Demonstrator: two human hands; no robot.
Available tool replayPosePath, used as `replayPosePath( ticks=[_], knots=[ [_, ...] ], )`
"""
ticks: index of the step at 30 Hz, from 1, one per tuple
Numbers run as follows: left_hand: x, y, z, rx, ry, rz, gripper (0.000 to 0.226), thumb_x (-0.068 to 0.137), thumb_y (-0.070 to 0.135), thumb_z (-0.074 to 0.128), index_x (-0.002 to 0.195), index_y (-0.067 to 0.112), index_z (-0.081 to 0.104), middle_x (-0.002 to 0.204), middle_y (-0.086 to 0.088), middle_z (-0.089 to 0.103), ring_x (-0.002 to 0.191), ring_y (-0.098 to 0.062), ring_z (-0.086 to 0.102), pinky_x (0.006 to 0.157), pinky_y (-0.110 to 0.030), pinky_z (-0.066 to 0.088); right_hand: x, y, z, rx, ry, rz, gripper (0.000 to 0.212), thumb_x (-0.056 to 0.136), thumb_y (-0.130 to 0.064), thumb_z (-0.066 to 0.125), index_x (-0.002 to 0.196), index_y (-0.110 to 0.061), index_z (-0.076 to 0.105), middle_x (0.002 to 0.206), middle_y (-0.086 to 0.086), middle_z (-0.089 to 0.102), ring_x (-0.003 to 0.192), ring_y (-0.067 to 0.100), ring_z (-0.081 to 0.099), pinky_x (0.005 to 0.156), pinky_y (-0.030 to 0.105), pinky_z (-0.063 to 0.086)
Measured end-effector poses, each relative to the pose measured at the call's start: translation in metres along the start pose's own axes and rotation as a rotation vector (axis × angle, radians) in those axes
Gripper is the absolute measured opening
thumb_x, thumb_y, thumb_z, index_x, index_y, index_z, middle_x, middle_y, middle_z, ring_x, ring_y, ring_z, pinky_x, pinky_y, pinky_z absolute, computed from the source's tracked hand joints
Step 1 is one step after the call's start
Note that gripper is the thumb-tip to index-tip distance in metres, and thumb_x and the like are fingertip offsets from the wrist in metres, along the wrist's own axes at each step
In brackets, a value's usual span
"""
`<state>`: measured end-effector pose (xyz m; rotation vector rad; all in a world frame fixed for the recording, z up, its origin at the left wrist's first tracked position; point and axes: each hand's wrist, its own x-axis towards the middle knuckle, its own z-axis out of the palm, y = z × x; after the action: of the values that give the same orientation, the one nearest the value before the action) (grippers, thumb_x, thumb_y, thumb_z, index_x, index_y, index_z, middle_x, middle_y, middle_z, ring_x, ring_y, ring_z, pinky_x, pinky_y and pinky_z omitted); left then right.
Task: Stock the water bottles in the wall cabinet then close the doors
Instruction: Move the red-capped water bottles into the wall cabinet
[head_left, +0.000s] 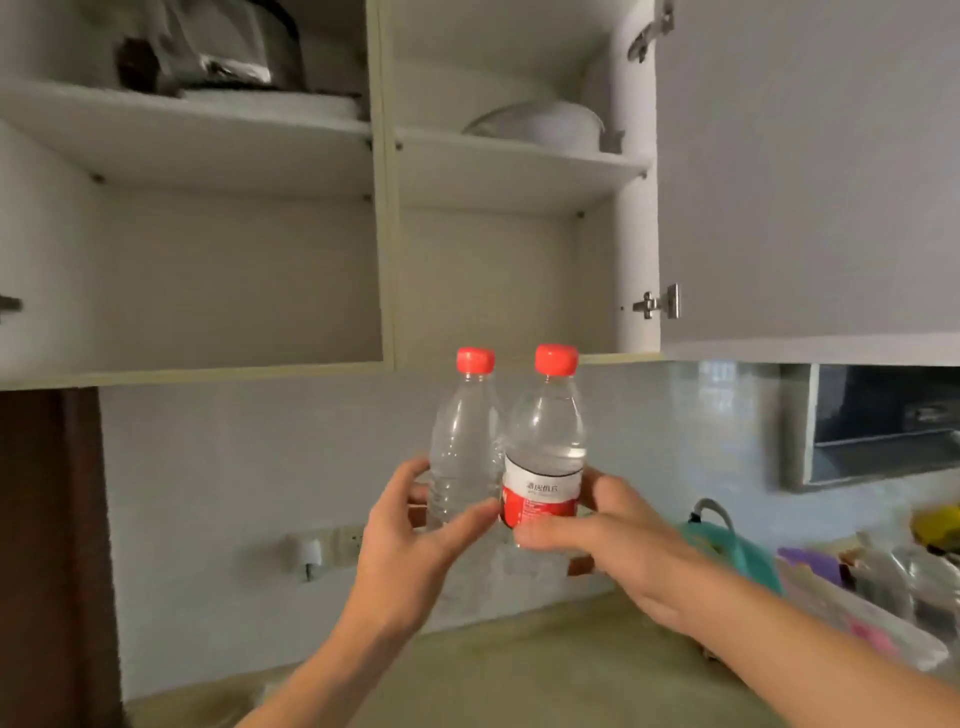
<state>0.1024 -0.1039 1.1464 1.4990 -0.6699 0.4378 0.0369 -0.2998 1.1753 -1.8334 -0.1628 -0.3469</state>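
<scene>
Stocking has barely begun: left hand (410, 540) and right hand (613, 540) each grip a water bottle (462, 457) below the open, bottle-free wall cabinet (387, 260).

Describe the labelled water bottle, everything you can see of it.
The labelled bottle is clear plastic with a red screw cap and a white-and-red label round its lower body. It looks partly filled with clear liquid. It is upright, held below the open wall cabinet in front of the wall. The right hand grips its lower part, fingers across the base of the label. It sits close against the unlabelled bottle on its left; contact looks likely.
</scene>
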Motion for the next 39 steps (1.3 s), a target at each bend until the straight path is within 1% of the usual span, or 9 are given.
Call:
replayPosePath(
  ticks=[7,12,17,22,24,27,33,36,39],
  knots=[
    [0.081,0.046,-0.098,0.061,0.155,0.140,0.048,0.070,0.051,0.084,0.114,0.044,0.067,0.103,0.010,0.076,0.093,-0.008,0.072,0.075,-0.031,0.057,0.084,-0.091,0.070,0.062,-0.082,-0.147,0.040,0.077,-0.031,0.087,0.112,-0.031,0.068,0.101,-0.009,0.078,0.092,0.009,0.075,0.076,0.039,0.063],
    [0.136,0.060,-0.177,0.092,0.274,0.170,0.061,0.061,0.054,0.091,0.114,0.041,0.065,0.095,0.017,0.073,0.084,-0.003,0.071,0.067,-0.018,0.052,0.149,-0.136,0.139,0.067,-0.057,-0.212,0.030,0.082,-0.033,0.083,0.108,-0.026,0.071,0.095,-0.004,0.079,0.090,0.018,0.075,0.068,0.036,0.063],
    [0.197,0.054,-0.245,0.141,0.299,0.174,0.050,0.072,0.043,0.089,0.115,0.038,0.064,0.092,0.009,0.072,0.077,-0.007,0.073,0.066,-0.027,0.055,0.219,-0.174,0.191,0.009,-0.062,-0.275,0.027,0.084,-0.027,0.081,0.109,-0.025,0.072,0.098,-0.003,0.079,0.093,0.020,0.076,0.080,0.044,0.063],
    [0.254,0.021,-0.292,0.242,0.335,0.190,0.040,0.073,0.039,0.089,0.103,0.041,0.062,0.085,0.013,0.071,0.071,0.000,0.070,0.059,-0.021,0.052,0.289,-0.182,0.231,-0.058,-0.053,-0.253,0.025,0.079,-0.017,0.087,0.100,-0.019,0.075,0.090,0.002,0.079,0.080,0.017,0.077,0.068,0.036,0.064],
    [0.272,0.004,-0.305,0.225,0.361,0.164,0.043,0.075,0.042,0.087,0.110,0.036,0.064,0.091,0.010,0.071,0.077,-0.006,0.072,0.067,-0.031,0.058,0.314,-0.177,0.245,-0.106,-0.028,-0.243,0.025,0.075,-0.014,0.089,0.096,-0.019,0.075,0.092,0.005,0.079,0.085,0.020,0.076,0.078,0.039,0.063],
    [0.296,-0.018,-0.321,0.167,0.380,0.118,0.047,0.076,0.044,0.086,0.115,0.026,0.064,0.094,0.006,0.073,0.088,-0.016,0.073,0.084,-0.048,0.061,0.344,-0.168,0.260,-0.167,-0.012,-0.233,0.026,0.076,-0.022,0.089,0.097,-0.022,0.074,0.095,0.005,0.077,0.088,0.021,0.073,0.069,0.032,0.057],
    [0.328,-0.042,-0.341,0.264,0.267,0.060,0.033,0.083,0.046,0.079,0.108,0.032,0.063,0.105,0.008,0.074,0.099,-0.016,0.071,0.096,-0.043,0.055,0.385,-0.152,0.269,-0.221,-0.058,-0.243,0.018,0.085,-0.027,0.082,0.100,-0.025,0.072,0.099,0.007,0.074,0.080,0.016,0.065,0.062,0.024,0.053],
    [0.340,-0.046,-0.352,0.376,0.185,0.024,0.045,0.084,0.043,0.079,0.121,0.024,0.064,0.112,0.004,0.074,0.103,-0.016,0.070,0.099,-0.038,0.053,0.402,-0.146,0.276,-0.216,-0.070,-0.240,0.016,0.087,-0.027,0.080,0.097,-0.031,0.068,0.104,0.002,0.074,0.093,0.016,0.069,0.075,0.029,0.057],
    [0.351,-0.047,-0.359,0.463,0.165,-0.022,0.050,0.084,0.043,0.080,0.124,0.019,0.063,0.113,0.001,0.073,0.104,-0.019,0.069,0.098,-0.037,0.053,0.418,-0.144,0.286,-0.239,-0.076,-0.242,0.016,0.089,-0.028,0.078,0.092,-0.036,0.063,0.100,-0.005,0.070,0.090,0.011,0.064,0.071,0.027,0.052]
  ],
)
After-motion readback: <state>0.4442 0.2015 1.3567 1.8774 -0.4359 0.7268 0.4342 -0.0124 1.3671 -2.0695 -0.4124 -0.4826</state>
